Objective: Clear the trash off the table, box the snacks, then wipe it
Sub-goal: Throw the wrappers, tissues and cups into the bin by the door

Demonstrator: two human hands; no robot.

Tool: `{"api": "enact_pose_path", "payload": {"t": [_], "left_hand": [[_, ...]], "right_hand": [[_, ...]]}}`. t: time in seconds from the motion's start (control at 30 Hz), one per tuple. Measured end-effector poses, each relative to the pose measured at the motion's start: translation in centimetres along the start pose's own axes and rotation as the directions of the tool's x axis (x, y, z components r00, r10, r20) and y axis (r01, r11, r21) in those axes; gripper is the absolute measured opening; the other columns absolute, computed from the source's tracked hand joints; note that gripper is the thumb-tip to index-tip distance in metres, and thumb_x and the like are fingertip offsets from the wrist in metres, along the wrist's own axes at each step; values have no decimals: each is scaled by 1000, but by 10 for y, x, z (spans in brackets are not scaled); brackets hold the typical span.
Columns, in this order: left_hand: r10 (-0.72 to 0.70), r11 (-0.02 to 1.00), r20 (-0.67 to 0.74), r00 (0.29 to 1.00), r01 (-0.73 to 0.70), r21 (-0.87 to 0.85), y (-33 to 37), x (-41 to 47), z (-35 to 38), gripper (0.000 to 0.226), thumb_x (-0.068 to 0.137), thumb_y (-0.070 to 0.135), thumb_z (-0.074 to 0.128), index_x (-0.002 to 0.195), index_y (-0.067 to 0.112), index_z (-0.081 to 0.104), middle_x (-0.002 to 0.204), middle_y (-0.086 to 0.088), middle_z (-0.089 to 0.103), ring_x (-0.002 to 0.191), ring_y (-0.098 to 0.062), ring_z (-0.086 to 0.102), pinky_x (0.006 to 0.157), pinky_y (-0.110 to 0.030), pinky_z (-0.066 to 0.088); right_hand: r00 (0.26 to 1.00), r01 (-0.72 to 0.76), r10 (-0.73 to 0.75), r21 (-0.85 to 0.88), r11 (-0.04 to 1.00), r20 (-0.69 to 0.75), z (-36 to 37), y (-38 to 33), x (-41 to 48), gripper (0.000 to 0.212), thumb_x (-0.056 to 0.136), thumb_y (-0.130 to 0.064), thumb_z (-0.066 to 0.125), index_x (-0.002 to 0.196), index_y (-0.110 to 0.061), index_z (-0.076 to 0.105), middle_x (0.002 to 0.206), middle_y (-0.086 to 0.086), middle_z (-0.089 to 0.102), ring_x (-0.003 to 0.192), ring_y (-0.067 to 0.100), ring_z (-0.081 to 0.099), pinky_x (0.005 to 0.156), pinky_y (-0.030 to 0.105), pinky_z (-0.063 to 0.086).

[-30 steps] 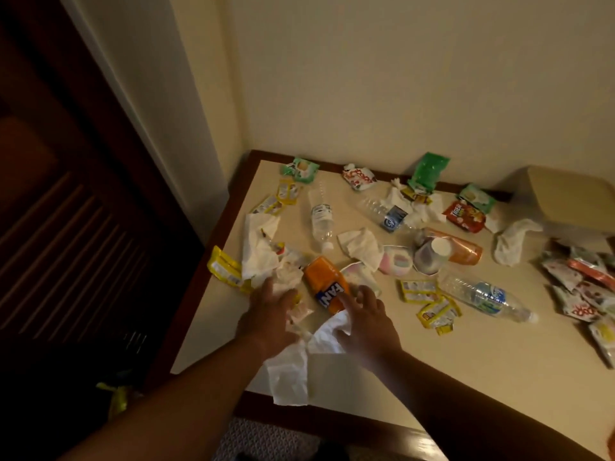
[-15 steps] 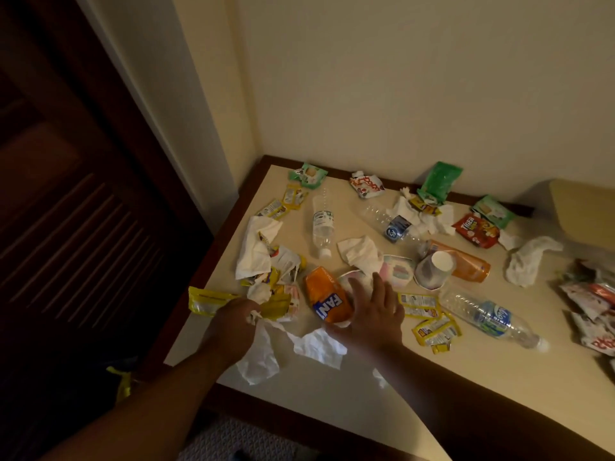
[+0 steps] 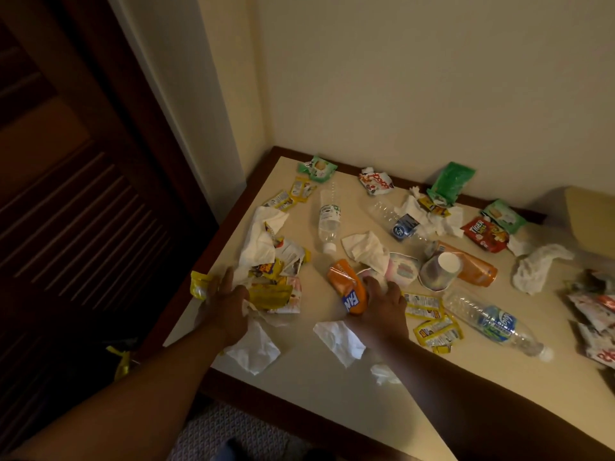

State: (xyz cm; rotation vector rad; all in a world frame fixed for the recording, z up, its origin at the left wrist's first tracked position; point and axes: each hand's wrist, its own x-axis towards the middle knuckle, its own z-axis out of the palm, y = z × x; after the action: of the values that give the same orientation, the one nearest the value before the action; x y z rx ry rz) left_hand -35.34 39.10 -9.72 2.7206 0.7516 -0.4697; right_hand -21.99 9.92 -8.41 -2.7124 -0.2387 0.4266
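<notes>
Trash litters the cream table (image 3: 299, 380). At the left edge, my left hand (image 3: 229, 304) rests on a heap of yellow wrappers (image 3: 269, 294) and crumpled tissues (image 3: 258, 247). It clutches a white tissue (image 3: 254, 351) that trails toward the front edge. My right hand (image 3: 382, 302) curls its fingers over a crushed orange soda bottle (image 3: 347, 287) in the middle. Another tissue (image 3: 337, 341) lies under that wrist. Snack packets (image 3: 595, 314) are piled at the right edge.
Water bottles (image 3: 327, 221) (image 3: 401, 226) (image 3: 492, 324), a paper cup (image 3: 439, 271), a second orange bottle (image 3: 474, 269), tissues (image 3: 535, 267) and wrappers (image 3: 429, 319) are scattered around. A tan box (image 3: 592, 211) stands at the back right. A dark wooden door (image 3: 66, 211) is on the left.
My right hand left the tissue and closed over the orange bottle. My left hand slid left toward the table edge, dragging tissue and wrappers with it.
</notes>
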Motion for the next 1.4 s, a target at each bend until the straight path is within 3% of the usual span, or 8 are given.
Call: {"api": "enact_pose_path", "payload": {"t": [0.13,0.27,0.37,0.5,0.67,0.93,1.1,1.4], "left_hand": [[17,1000,47,999,-18,23,3,7,-4,22,93,30,59,114,24,53,150,0,36,134,-30,35,99,-48,46],[13,997,14,1000,-14,77,8,3,-2,28,96,29,55,124,21,53,136,-5,44,125,-29,44,94,-43,49],[22,998,-4,1000,-22,53,7,-1,-4,26,98,25,50,123,20,54,134,-7,50,122,-28,49,95,-42,49],[8,996,-68,998,-14,-89,1,-10,-13,19,96,25,51,113,20,57,119,-6,63,109,-28,61,84,-37,51],[-50,947,-140,989,3,-321,-12,-21,-38,15,95,31,54,108,25,59,107,-6,68,100,-31,65,75,-32,49],[-182,699,-193,964,-12,-715,-75,-40,-85,29,93,30,66,121,28,64,107,6,70,97,-15,67,82,-34,55],[-245,620,-175,954,15,-785,-139,-63,-93,26,89,36,65,114,30,66,100,8,71,92,-11,69,80,-39,59],[-506,520,-64,860,244,-819,-288,-123,-46,24,92,24,66,116,24,64,98,2,70,91,-18,67,70,-30,50]], "right_hand": [[1000,13,-12,32,999,-26,0,12,-1,84,60,-55,64,139,-39,38,137,13,40,119,41,46,97,46,47],[998,56,-49,137,989,-51,-2,15,-4,68,65,-47,60,132,-41,48,143,16,42,132,44,46,98,50,53],[990,46,-30,121,992,-137,-4,15,-6,56,68,-43,65,122,-34,54,127,9,52,112,38,56,87,46,55],[965,62,-51,36,997,-259,-13,9,-10,51,71,-42,75,116,-26,60,105,5,59,94,31,57,76,43,54],[965,158,-74,337,928,-250,-24,-23,-12,45,74,-39,80,110,-28,56,95,-7,64,86,20,66,70,31,55],[992,127,-101,698,705,-79,-38,-146,-29,60,73,-41,91,119,-26,56,101,-10,71,84,7,70,68,25,55],[968,-10,-202,827,562,148,-7,-219,-56,47,74,-41,88,111,-25,64,96,2,76,86,22,75,71,44,62],[865,-119,-315,769,628,391,149,-341,-144,54,77,-37,89,118,-23,56,106,2,73,97,20,73,80,40,62]]}}
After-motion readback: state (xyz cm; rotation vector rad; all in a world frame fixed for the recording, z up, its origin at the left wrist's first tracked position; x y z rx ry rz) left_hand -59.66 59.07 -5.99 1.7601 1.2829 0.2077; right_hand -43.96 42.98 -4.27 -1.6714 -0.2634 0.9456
